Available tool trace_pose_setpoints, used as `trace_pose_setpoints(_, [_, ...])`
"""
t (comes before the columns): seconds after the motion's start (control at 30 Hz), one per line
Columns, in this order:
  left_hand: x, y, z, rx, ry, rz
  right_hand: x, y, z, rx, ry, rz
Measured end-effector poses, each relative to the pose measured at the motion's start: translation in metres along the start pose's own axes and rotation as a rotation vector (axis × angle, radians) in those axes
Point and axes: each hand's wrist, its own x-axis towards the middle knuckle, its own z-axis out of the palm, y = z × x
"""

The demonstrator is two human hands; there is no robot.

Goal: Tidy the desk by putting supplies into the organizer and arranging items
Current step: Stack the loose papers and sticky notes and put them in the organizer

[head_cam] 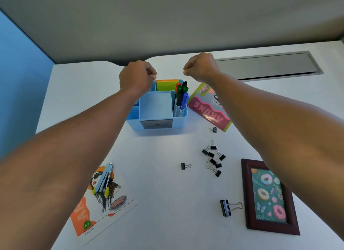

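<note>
I see a white desk [158, 203] with my two arms stretched out over it. Both are up in the air past the far side of the organizer. My left hand [136, 76] is curled into a fist and holds nothing I can see. My right hand [200, 67] is curled the same way, and I see nothing in it.

A booklet [104, 207] lies near the left edge, close to me. A frame [268, 197] with donuts on it lies flat near the right edge. The blue organizer [158, 110] stands toward the far side of the desk, in the middle. A second booklet [208, 108] lies just right of it.

A stapler [106, 178] rests on the near booklet. Pens [180, 98] stand in the organizer's right slot, and sticky notes [166, 84] stand in its back slot.

One big clip [229, 207] lies just left of the frame. A pile of small clips [213, 159] lies in the middle, with one clip [185, 166] alone to its left.
</note>
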Motion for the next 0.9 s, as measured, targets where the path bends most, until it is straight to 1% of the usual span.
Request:
trace_pose_setpoints(0.2, [-0.030,-0.004,-0.005,-0.067,0.042,-0.089,-0.028,0.006,-0.001,0.084,0.049,0.056])
trace_pose_setpoints(0.47, [-0.073,-0.005,-0.012,-0.139,0.073,-0.174,-0.072,0.002,0.010,0.127,0.076,0.042])
trace_pose_setpoints(0.57, [-0.091,-0.003,-0.017,-0.180,0.114,-0.192,-0.091,-0.003,0.015,0.130,0.081,0.004])
trace_pose_setpoints(0.73, [-0.118,-0.006,-0.018,-0.238,0.147,-0.207,-0.116,-0.010,0.031,0.232,0.077,-0.015])
trace_pose_setpoints(0.9, [-0.147,-0.015,-0.010,-0.318,0.178,-0.262,-0.137,-0.010,0.054,0.266,0.021,-0.014])
